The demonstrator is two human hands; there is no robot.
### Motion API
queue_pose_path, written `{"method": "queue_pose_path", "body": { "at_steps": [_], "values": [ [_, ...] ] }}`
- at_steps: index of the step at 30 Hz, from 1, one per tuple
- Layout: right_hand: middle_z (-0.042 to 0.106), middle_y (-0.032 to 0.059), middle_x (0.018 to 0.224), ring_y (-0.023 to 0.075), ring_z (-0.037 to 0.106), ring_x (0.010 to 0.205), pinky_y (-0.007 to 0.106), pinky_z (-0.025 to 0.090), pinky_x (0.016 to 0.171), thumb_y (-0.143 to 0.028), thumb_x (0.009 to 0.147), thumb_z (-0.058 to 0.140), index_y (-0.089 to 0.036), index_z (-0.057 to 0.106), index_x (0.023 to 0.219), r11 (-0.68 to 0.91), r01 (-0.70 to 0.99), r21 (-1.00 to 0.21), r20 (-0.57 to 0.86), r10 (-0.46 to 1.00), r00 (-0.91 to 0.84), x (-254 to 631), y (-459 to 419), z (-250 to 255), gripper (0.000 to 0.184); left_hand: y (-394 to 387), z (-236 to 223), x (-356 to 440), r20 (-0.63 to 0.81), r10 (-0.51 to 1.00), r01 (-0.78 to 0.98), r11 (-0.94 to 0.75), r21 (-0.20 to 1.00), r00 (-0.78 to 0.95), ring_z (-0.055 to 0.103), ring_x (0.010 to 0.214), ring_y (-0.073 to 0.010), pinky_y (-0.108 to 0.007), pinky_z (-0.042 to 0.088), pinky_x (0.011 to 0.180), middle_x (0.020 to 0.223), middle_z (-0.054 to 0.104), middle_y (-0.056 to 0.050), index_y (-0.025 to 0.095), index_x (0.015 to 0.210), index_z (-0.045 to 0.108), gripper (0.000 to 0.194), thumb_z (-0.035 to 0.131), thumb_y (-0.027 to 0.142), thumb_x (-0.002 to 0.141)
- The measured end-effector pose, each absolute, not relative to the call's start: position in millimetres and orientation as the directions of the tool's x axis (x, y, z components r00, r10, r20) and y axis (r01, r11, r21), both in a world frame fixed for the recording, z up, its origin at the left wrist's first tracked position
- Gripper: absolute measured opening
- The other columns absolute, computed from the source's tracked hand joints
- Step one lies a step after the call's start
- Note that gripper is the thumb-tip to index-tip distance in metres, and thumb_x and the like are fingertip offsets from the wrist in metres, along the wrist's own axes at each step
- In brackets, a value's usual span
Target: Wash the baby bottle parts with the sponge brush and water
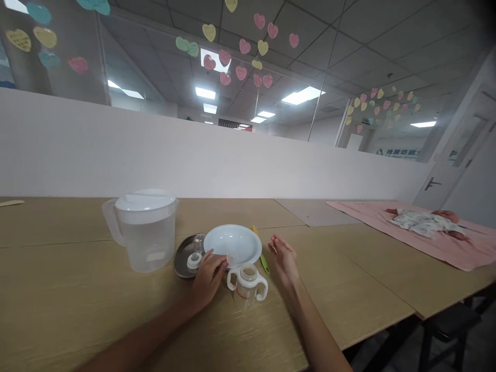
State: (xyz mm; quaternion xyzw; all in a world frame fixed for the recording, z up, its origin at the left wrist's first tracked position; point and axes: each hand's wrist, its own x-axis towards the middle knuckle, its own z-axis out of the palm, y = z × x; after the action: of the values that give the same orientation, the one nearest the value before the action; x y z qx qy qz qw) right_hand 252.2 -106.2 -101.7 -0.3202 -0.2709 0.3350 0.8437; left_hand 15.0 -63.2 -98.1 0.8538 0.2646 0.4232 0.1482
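Note:
My left hand pinches a small clear round piece over the near rim of a white bowl. Just in front stands a clear baby bottle without its top, with a white collar and two white handles. To the right of the bowl, my right hand hovers with loosely bent fingers and nothing in it. An oval metal tray sits left of the bowl. A white ring with a teat and a clear cap lie in it. My left hand partly hides the tray.
A lidded plastic pitcher of water stands on the left. A yellow-green brush handle shows beside the bowl. At far right, a baby doll lies on a pink cloth. A white wall runs behind the table.

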Motion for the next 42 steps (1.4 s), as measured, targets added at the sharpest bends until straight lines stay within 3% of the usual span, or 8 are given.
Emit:
{"method": "queue_pose_path", "body": {
  "at_steps": [3, 9, 15, 19, 23, 29, 37, 42],
  "values": [
    [0.067, -0.0013, 0.080, 0.0091, 0.062, 0.069, 0.023, 0.055, 0.074, -0.026, 0.066, 0.076, -0.021, 0.066, 0.085, 0.570, -0.472, -0.673, 0.254, 0.777, 0.577, 256.1, -112.7, -95.9, 0.022, -61.3, -99.9, 15.8, 0.654, 0.581, 0.318, -0.813, 0.487, 0.484, 0.061, 0.090, -0.0166, -0.045, 0.027, 0.110, 0.090, 0.070, -0.001, 0.021, 0.090, 0.063, 0.030, 0.036, 0.033, 0.092],
    [0.066, 0.0011, 0.075, 0.0111, 0.062, 0.070, 0.025, 0.054, 0.074, -0.031, 0.068, 0.075, -0.018, 0.066, 0.083, 0.496, -0.471, -0.729, 0.283, 0.846, 0.452, 250.4, -111.6, -90.6, 0.022, -57.4, -101.2, 15.2, 0.657, 0.669, 0.328, -0.743, 0.584, 0.347, 0.058, 0.105, -0.0233, -0.043, 0.041, 0.099, 0.099, 0.070, -0.007, 0.019, 0.092, 0.065, 0.033, 0.040, 0.039, 0.088],
    [0.049, -0.0062, 0.048, 0.0066, 0.050, 0.047, 0.023, 0.051, 0.061, -0.056, 0.076, 0.061, -0.020, 0.052, 0.060, 0.587, -0.407, -0.700, 0.360, 0.782, 0.509, 246.3, -80.8, -45.8, 0.040, -60.2, -98.1, 14.3, 0.665, 0.663, 0.284, -0.748, 0.599, 0.344, 0.060, 0.097, -0.0224, -0.041, 0.043, 0.096, 0.092, 0.070, -0.006, 0.020, 0.088, 0.066, 0.032, 0.042, 0.041, 0.088],
    [0.029, -0.0095, 0.036, 0.0053, 0.030, 0.034, 0.019, 0.031, 0.037, -0.067, 0.078, 0.048, -0.021, 0.035, 0.049, 0.693, -0.213, -0.689, 0.502, 0.668, 0.549, 226.6, -64.3, 13.4, 0.056, -62.3, -99.0, 13.8, 0.653, 0.670, 0.276, -0.741, 0.612, 0.353, 0.059, 0.096, -0.0223, -0.043, 0.039, 0.100, 0.091, 0.070, -0.005, 0.021, 0.087, 0.065, 0.030, 0.043, 0.041, 0.087],
    [0.028, -0.0070, 0.034, 0.0056, 0.027, 0.032, 0.021, 0.021, 0.035, -0.067, 0.082, 0.040, -0.022, 0.030, 0.044, 0.752, 0.093, -0.653, 0.673, 0.520, 0.526, 190.9, -73.1, 55.0, 0.060, -64.1, -99.5, 13.2, 0.638, 0.677, 0.250, -0.732, 0.633, 0.367, 0.059, 0.096, -0.0214, -0.043, 0.036, 0.103, 0.093, 0.069, -0.005, 0.021, 0.089, 0.064, 0.030, 0.040, 0.039, 0.089],
    [0.038, -0.0038, 0.038, 0.0054, 0.037, 0.037, 0.020, 0.028, 0.041, -0.060, 0.086, 0.041, -0.019, 0.039, 0.041, 0.725, 0.518, -0.454, 0.890, 0.397, 0.225, 147.5, -100.3, 63.0, 0.061, -68.0, -95.6, 11.6, 0.584, 0.712, 0.222, -0.688, 0.691, 0.391, 0.057, 0.092, -0.0206, -0.038, 0.044, 0.092, 0.093, 0.065, -0.007, 0.021, 0.087, 0.060, 0.031, 0.035, 0.039, 0.091],
    [0.035, -0.0046, 0.040, 0.0039, 0.034, 0.039, 0.021, 0.025, 0.045, -0.047, 0.095, 0.032, -0.019, 0.034, 0.044, 0.732, 0.676, -0.087, 0.975, 0.203, -0.094, 118.9, -109.3, 60.8, 0.059, -65.5, -97.7, 12.9, 0.568, 0.728, 0.249, -0.674, 0.696, 0.384, 0.056, 0.100, -0.0218, -0.039, 0.044, 0.092, 0.101, 0.064, -0.007, 0.021, 0.091, 0.057, 0.027, 0.035, 0.035, 0.091],
    [0.033, -0.0048, 0.042, 0.0056, 0.033, 0.041, 0.023, 0.024, 0.046, -0.039, 0.096, 0.035, -0.020, 0.034, 0.046, 0.722, 0.691, 0.039, 0.982, 0.101, -0.161, 116.3, -117.9, 60.8, 0.053, -63.0, -102.2, 14.8, 0.581, 0.724, 0.258, -0.682, 0.684, 0.372, 0.057, 0.101, -0.0227, -0.038, 0.046, 0.090, 0.103, 0.064, -0.008, 0.020, 0.093, 0.056, 0.026, 0.034, 0.033, 0.091]
  ]
}}
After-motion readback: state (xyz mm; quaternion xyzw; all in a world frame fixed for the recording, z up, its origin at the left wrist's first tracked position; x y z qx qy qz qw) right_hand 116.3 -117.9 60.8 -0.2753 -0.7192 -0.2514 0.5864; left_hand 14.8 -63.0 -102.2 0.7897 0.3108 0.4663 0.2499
